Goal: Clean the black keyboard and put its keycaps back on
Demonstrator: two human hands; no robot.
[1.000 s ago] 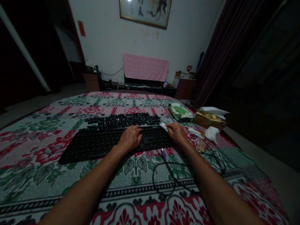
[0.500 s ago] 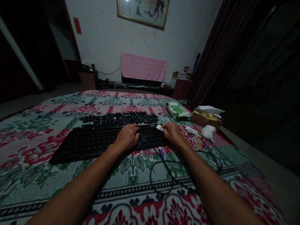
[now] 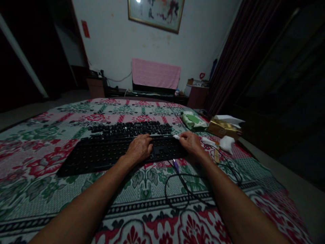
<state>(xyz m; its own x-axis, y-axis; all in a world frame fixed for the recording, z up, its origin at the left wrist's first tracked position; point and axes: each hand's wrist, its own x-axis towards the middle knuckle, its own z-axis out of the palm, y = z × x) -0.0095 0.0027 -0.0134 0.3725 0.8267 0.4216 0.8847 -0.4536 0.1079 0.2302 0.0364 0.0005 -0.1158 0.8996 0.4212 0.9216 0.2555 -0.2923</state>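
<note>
A black keyboard (image 3: pixel 96 154) with its keycaps off lies slightly slanted on the patterned cloth, bare key posts showing. My left hand (image 3: pixel 139 148) rests across its middle, fingers bent toward the back edge and thumb on the front side, holding it. Between the pinched fingers of my right hand (image 3: pixel 190 142) is a white tissue (image 3: pixel 176 137), pressed at the keyboard's back right corner. Loose black keycaps (image 3: pixel 134 128) lie in a wide heap just behind the keyboard. My right palm hides part of the right end.
A black cable (image 3: pixel 166 189) with a purple plug (image 3: pixel 175 165) loops in front of the keyboard. On the right are a green wipes pack (image 3: pixel 193 120), a gold tissue box (image 3: pixel 220 128), a crumpled white wad (image 3: pixel 226 144) and a small wooden stick (image 3: pixel 216 156).
My right hand, with the tissue, has slid a little right along the keyboard's back edge. My left hand stays in place on the keyboard. The view has shifted slightly.
</note>
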